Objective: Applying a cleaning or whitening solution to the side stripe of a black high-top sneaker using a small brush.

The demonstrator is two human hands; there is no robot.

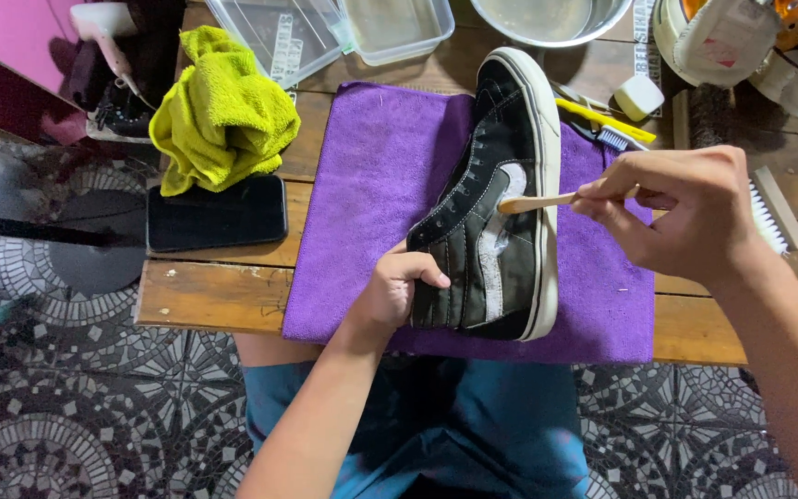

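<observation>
Left hand (397,286) gripping black high-top shoe (496,212) (on purple cloth (371,185)), right hand (681,212) pinching small wooden brush (538,200) against its side

Setting: looks like a small shoe-cleaning workspace, prob. home-based or informal shop. Evidence: wooden plank tabletop (214,286) is carrying cleaning gear: purple cloth (371,185) laid out as work mat, yellow-green microfibre towel (219,106), metal basin (551,20) w/ water, clear plastic tubs (325,32), white scrub brush (773,217), yellow toothbrush (602,125), white eraser block (639,95). A black high-top sneaker (496,212) is lying on the mat; a 2nd shoe (727,37) is waiting at far edge. Floor: patterned mosaic tiles (66,407), suggesting domestic/patio area.
</observation>
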